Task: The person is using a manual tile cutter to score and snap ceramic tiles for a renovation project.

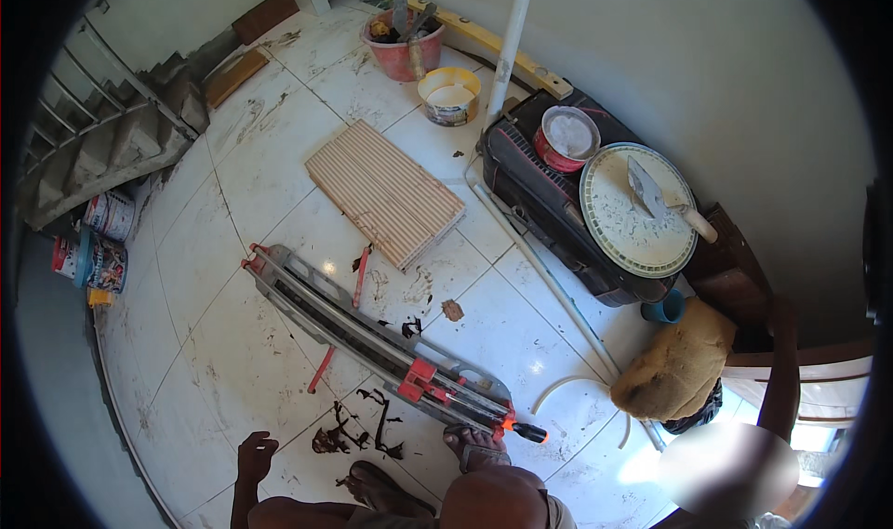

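Note:
My left hand [257,455] hangs above the tiled floor at the lower left, its fingers curled in, with nothing visible in them. My right hand is not in view. Ahead of my feet lies a manual tile cutter [372,329], grey with two rails, a red carriage [419,378] and red side arms. Its black and orange handle end [530,431] is beside my sandalled foot [474,443]. Beyond the cutter, a stack of ribbed tiles [386,190] lies flat, ribbed face up. Dark scraps [358,427] are scattered between my left hand and the cutter.
A black suitcase [535,199] by the right wall carries a red tub [567,138] and a round board with a trowel [646,190]. Behind stand a pink bucket [395,57] and yellow tub [449,92]. Another person's arm [781,371] is at right; stairs [121,148] are at left.

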Motion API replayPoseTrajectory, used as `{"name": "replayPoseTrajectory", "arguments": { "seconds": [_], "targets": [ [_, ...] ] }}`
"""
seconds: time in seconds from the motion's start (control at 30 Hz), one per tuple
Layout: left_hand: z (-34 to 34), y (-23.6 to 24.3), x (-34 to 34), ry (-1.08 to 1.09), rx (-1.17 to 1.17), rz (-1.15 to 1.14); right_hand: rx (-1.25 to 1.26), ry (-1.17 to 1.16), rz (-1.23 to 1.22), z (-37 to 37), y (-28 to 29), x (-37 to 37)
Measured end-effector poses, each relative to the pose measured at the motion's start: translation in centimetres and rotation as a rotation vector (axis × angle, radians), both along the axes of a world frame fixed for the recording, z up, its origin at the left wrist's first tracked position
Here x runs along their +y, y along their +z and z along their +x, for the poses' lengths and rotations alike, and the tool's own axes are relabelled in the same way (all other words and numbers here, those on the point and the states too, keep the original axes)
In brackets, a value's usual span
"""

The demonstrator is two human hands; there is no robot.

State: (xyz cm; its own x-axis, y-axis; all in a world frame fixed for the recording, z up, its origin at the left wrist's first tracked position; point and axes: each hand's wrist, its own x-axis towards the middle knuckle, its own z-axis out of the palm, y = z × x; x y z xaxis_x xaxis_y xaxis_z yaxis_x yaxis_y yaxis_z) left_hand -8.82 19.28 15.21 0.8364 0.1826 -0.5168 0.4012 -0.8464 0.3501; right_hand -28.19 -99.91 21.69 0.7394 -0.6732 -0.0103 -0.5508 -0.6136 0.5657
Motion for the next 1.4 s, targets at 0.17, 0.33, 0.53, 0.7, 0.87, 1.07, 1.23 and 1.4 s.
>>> {"name": "replayPoseTrajectory", "arguments": {
  "seconds": [0.17,0.33,0.53,0.7,0.87,1.07,1.23,1.4],
  "targets": [
    [-1.3,-3.6,-0.7,0.022,0.100,-0.089,0.125,-0.050,-0.091,4.7,15.3,9.0],
    [-0.3,-5.9,-4.7,0.113,0.140,-0.413,-0.032,0.108,-0.121,10.8,28.5,28.1],
    [6.7,-2.6,-11.7,0.106,0.163,-0.795,-0.284,0.597,0.061,15.5,31.6,47.6],
    [11.5,3.4,-18.0,-0.087,0.218,-1.146,-0.195,1.109,0.294,20.7,30.1,58.7],
    [10.5,6.4,-21.9,-0.014,0.449,-1.925,-0.366,1.606,0.457,28.0,22.8,67.6],
    [6.0,5.4,-17.8,0.571,-0.107,-1.858,-0.382,1.924,0.468,33.3,12.0,75.8],
    [3.8,2.1,-14.4,0.770,-0.547,-1.531,-0.495,1.298,0.952,34.5,5.0,79.8],
    [2.7,-0.7,-12.5,0.875,-0.606,-1.495,-0.340,1.351,1.216,31.6,1.0,79.4]
  ]
}}
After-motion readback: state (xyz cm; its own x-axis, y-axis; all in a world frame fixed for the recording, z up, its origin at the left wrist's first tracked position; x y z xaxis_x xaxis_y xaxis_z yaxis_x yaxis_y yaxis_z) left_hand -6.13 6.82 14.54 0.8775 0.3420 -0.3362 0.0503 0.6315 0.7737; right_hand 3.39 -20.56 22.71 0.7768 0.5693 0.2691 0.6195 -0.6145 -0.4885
